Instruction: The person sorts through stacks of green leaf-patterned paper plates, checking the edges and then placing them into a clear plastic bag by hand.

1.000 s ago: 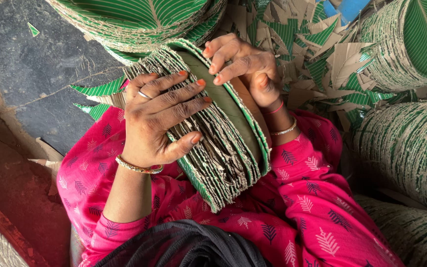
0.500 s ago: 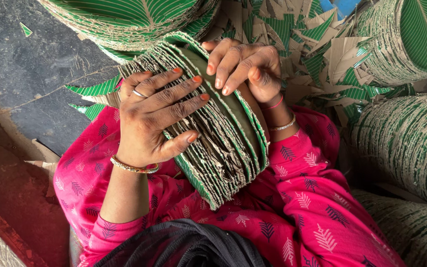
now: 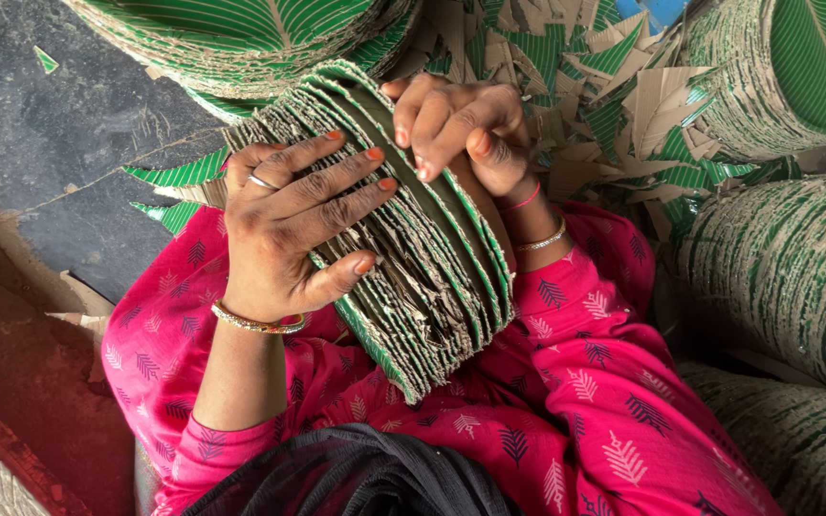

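Far left, a dark, rough stone floor (image 3: pixel 40 143) with a tiny green paper scrap (image 3: pixel 46 60) lying on it, and below that a reddish, dusty patch of ground. Moving in, the left hand (image 3: pixel 284 234) lies flat and spread across the ragged cardboard edges of a stack of paper plates (image 3: pixel 432 287), fingers splayed, thumb hooked around the near side, a thin ring on one finger and a gold-and-red bangle (image 3: pixel 258 322) at the wrist; it presses and clasps the stack rather than closing into a fist. That stack stands on edge in the lap, on bright pink cloth (image 3: pixel 566 382) printed with small leaf shapes, and its layers show brown fibrous board with green rims, fanned slightly at the bottom. Now the right hand (image 3: pixel 461 124), curled over the top right edge of the same stack, fingertips bent down onto the outermost green plate, gripping it from the far side. Above, another pile of green leaf-patterned plates (image 3: pixel 260 38), ribbed and round. Further right, a heap of angular green-and-tan offcuts (image 3: pixel 623 105), then tall rolled stacks of plates (image 3: pixel 776 258) with streaky, rough sides.
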